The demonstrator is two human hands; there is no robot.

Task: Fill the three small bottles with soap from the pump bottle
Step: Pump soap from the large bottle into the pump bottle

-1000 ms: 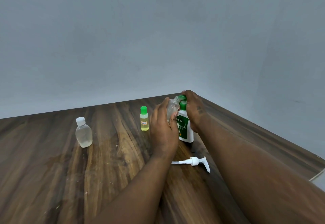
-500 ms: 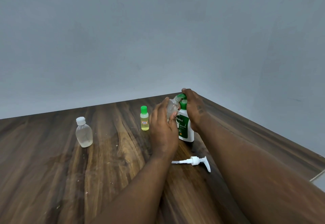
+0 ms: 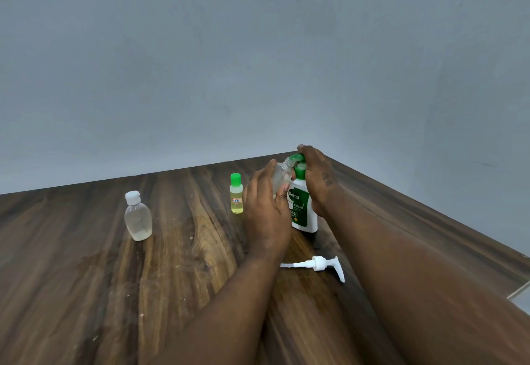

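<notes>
There are three small bottles: one white-capped bottle (image 3: 138, 217), one yellow bottle (image 3: 236, 198) and one tilted clear bottle (image 3: 281, 174). There is one large soap bottle (image 3: 302, 207) and one detached pump head (image 3: 318, 264). Caps number three: one white and two green, counting the green cap (image 3: 295, 158) at the tilted bottle's neck. Two hands show, the left hand (image 3: 265, 212) and the right hand (image 3: 317, 181), over one tabletop (image 3: 86, 293).

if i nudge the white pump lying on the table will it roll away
Probably not far: the pump lies on its side on the table with its spout jutting sideways, which should stop a roll. It looks like thin plastic, so likely light and apt to skid or pivot. Its narrow tube may flex.
</notes>
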